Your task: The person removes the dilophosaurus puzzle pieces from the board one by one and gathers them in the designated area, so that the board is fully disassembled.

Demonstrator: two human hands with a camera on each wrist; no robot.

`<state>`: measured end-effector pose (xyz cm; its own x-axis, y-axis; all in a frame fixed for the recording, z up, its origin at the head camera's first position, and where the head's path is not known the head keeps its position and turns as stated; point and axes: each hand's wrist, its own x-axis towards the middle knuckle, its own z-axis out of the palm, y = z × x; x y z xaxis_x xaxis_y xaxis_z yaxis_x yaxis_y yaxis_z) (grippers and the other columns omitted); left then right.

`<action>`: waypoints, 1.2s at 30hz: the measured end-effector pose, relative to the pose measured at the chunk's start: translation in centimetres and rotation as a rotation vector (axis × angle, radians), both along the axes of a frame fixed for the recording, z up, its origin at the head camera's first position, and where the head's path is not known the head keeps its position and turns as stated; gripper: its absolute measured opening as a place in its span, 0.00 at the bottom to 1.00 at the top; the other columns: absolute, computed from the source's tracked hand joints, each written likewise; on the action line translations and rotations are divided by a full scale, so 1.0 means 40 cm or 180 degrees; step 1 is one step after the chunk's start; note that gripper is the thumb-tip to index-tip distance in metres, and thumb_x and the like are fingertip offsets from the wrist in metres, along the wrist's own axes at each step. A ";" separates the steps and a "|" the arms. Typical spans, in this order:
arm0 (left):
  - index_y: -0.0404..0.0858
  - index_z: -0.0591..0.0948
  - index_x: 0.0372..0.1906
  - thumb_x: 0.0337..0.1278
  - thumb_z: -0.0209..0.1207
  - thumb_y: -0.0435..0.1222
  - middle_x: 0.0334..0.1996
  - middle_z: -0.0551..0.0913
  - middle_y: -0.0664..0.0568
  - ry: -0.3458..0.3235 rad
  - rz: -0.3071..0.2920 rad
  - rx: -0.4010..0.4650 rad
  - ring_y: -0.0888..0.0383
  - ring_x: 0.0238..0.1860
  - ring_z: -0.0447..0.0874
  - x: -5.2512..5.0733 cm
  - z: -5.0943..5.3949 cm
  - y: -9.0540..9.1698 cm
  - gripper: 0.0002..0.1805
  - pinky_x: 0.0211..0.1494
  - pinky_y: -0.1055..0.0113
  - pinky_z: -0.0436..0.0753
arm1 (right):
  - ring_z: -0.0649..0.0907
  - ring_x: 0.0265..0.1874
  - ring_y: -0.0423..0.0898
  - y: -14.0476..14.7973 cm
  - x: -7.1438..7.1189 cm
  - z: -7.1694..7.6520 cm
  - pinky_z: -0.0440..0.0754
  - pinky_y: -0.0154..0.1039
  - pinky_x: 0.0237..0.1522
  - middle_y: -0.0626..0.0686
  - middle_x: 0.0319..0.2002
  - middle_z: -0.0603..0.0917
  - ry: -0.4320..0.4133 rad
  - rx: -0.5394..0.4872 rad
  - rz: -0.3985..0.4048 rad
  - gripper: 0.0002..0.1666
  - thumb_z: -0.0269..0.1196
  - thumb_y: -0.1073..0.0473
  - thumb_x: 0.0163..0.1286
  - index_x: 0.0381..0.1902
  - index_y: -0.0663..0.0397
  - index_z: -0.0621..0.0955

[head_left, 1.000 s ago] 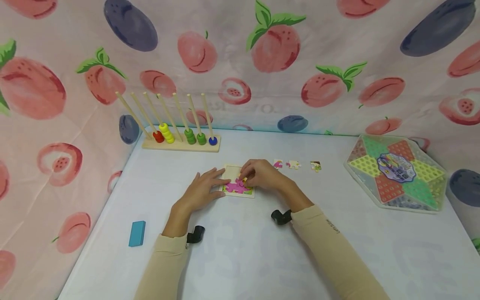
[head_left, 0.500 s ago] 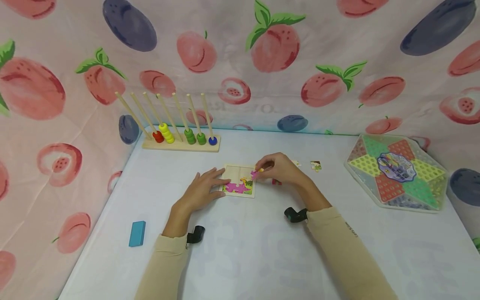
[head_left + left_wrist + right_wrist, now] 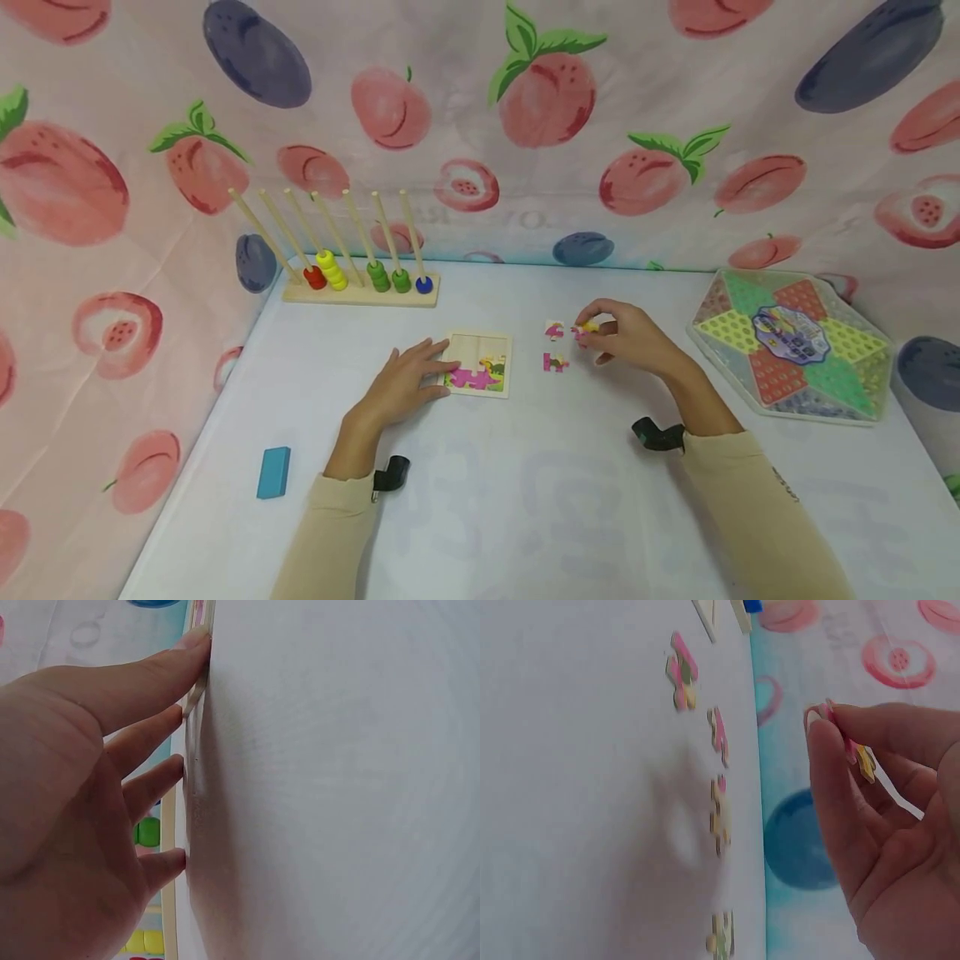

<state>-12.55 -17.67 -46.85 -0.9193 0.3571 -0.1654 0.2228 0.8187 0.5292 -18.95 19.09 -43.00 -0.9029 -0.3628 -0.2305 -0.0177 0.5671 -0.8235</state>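
Note:
My left hand (image 3: 405, 382) lies with spread fingers against the left edge of a small wooden puzzle tray (image 3: 481, 337); in the left wrist view the thumb (image 3: 154, 682) touches its rim. Joined pink and green pieces (image 3: 474, 378) fill the tray's lower part. My right hand (image 3: 633, 337) pinches a pink and yellow piece (image 3: 581, 334) between thumb and fingertips, held above the table to the right of the tray. In the right wrist view, this piece (image 3: 865, 762) is raised off the table, with loose pieces (image 3: 682, 671) (image 3: 718, 736) (image 3: 720, 817) (image 3: 721, 937) lying in a line.
A bead counting rack (image 3: 360, 295) with upright wooden pegs stands at the back left. A teal block (image 3: 273, 472) lies at the front left. On the right is a hexagonal, colorful game board (image 3: 791, 346). A fruit-print cloth (image 3: 465, 100) hangs behind the table.
My right hand has moved right, away from the tray, carrying the pink and yellow piece out of it. Loose pieces beside the tray have come into view. My left hand has stayed in place.

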 end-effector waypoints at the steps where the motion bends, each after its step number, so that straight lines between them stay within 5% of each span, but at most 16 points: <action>1: 0.50 0.81 0.66 0.62 0.68 0.43 0.79 0.65 0.52 -0.0010 0.0007 0.0009 0.46 0.84 0.52 0.001 0.000 0.000 0.26 0.83 0.32 0.44 | 0.89 0.36 0.56 0.014 0.003 0.003 0.91 0.37 0.37 0.63 0.48 0.83 0.0027 0.0023 -0.0046 0.17 0.67 0.60 0.71 0.54 0.59 0.78; 13: 0.50 0.81 0.66 0.62 0.68 0.42 0.80 0.65 0.52 0.0018 0.0007 0.0016 0.45 0.84 0.52 0.007 0.000 -0.004 0.27 0.82 0.31 0.44 | 0.89 0.38 0.53 0.090 0.026 -0.018 0.90 0.35 0.35 0.62 0.56 0.82 0.0006 0.0073 -0.0217 0.23 0.72 0.52 0.66 0.54 0.57 0.82; 23: 0.50 0.81 0.66 0.62 0.68 0.42 0.80 0.65 0.52 0.0011 -0.0025 0.0011 0.45 0.84 0.52 0.001 -0.003 -0.001 0.26 0.82 0.31 0.44 | 0.88 0.30 0.45 0.071 0.039 -0.073 0.88 0.34 0.33 0.67 0.57 0.82 0.0055 0.0224 -0.0089 0.18 0.67 0.61 0.69 0.56 0.61 0.83; 36: 0.50 0.81 0.66 0.62 0.68 0.42 0.79 0.65 0.52 0.0043 -0.0048 -0.0005 0.45 0.84 0.53 -0.002 -0.009 -0.007 0.26 0.82 0.30 0.45 | 0.83 0.20 0.42 0.036 0.032 -0.095 0.82 0.32 0.28 0.63 0.51 0.84 0.0214 0.0626 -0.0224 0.18 0.70 0.58 0.68 0.53 0.59 0.84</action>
<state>-12.65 -17.96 -47.20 -0.9159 0.3707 -0.1537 0.2422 0.8161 0.5248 -17.68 20.52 -46.82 -0.9401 -0.2523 -0.2291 -0.0235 0.7185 -0.6951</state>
